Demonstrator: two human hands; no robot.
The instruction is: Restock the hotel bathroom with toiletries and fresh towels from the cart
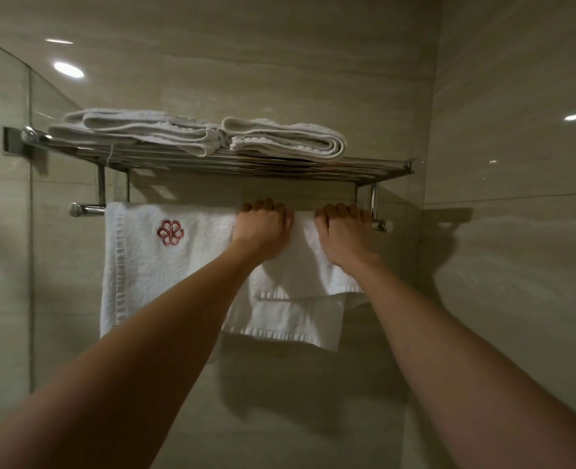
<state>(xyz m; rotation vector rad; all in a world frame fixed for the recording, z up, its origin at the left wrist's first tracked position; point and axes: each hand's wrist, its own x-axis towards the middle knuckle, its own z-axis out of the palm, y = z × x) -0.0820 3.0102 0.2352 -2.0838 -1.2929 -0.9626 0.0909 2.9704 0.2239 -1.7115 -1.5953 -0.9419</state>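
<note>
The left hand (262,228) and right hand (342,231) curl their fingers over the top of the white towel (301,265) - it hangs on the rail (87,208), between and under them. Folded towels (279,140) lie on the shelf (381,171) above.

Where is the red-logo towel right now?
Head view, left of centre: the logo towel hangs over the chrome rail beneath the shelf of folded towels, stretching from the rail's left end to the left hand.

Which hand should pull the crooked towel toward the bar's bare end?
Probably the right hand: it grips the crooked towel beside the bar's bare end; the left hand sits farther off, by the logo towel.
</note>
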